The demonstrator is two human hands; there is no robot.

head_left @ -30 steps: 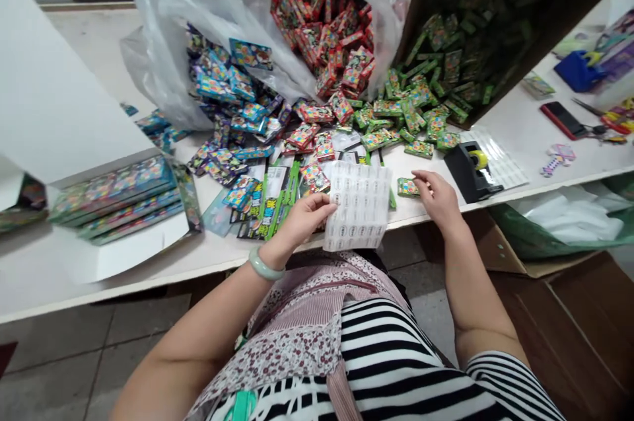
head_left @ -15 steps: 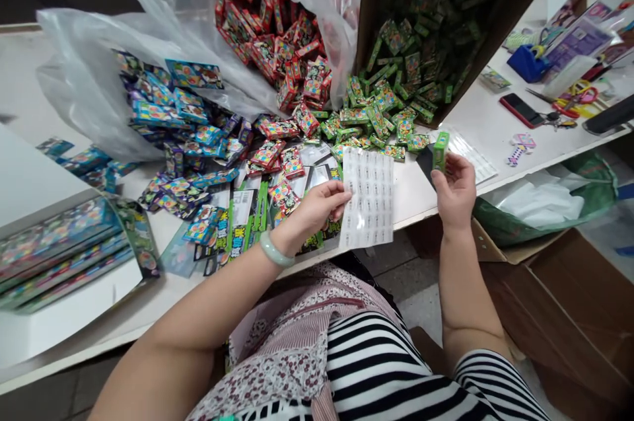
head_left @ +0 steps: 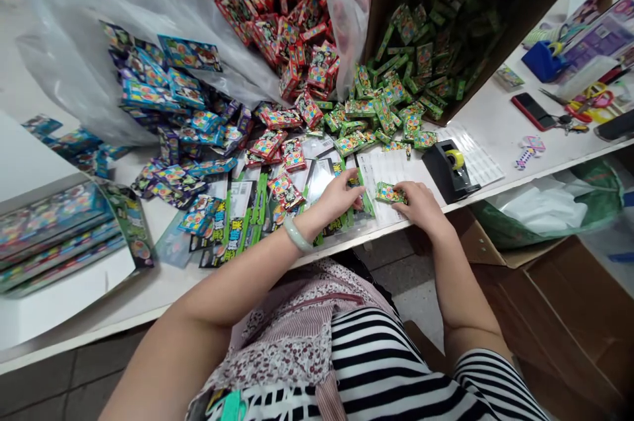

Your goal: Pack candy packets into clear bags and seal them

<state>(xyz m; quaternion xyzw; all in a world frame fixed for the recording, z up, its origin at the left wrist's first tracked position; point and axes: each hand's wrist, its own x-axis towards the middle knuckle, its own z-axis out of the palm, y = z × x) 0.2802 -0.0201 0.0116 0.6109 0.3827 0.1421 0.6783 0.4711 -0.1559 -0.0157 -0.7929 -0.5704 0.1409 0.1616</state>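
My left hand [head_left: 341, 195] is at the left edge of a white label sheet [head_left: 371, 170] lying on the table, its fingers curved and partly apart, with nothing visible between them. In my right hand [head_left: 419, 203] is a small green box [head_left: 390, 193], held flat over the sheet by its right end. Green boxes [head_left: 381, 110] are heaped just beyond the sheet. Red boxes [head_left: 293, 154] and blue and purple packets [head_left: 198, 123] lie further left. Green-and-black printed packages [head_left: 242, 209] lie under and beside my left hand.
A black tape dispenser [head_left: 448, 173] stands right of my right hand, by another label sheet [head_left: 478, 150]. Plastic bags [head_left: 64, 31] and a dark carton [head_left: 510, 31] stand behind. An open white box [head_left: 64, 302] is at left; a phone [head_left: 533, 110] lies right.
The label sheet has gone from my raised left hand down onto the table. My right hand has brought the green box left and down over it, uncovering the tape dispenser. The view has shifted slightly.
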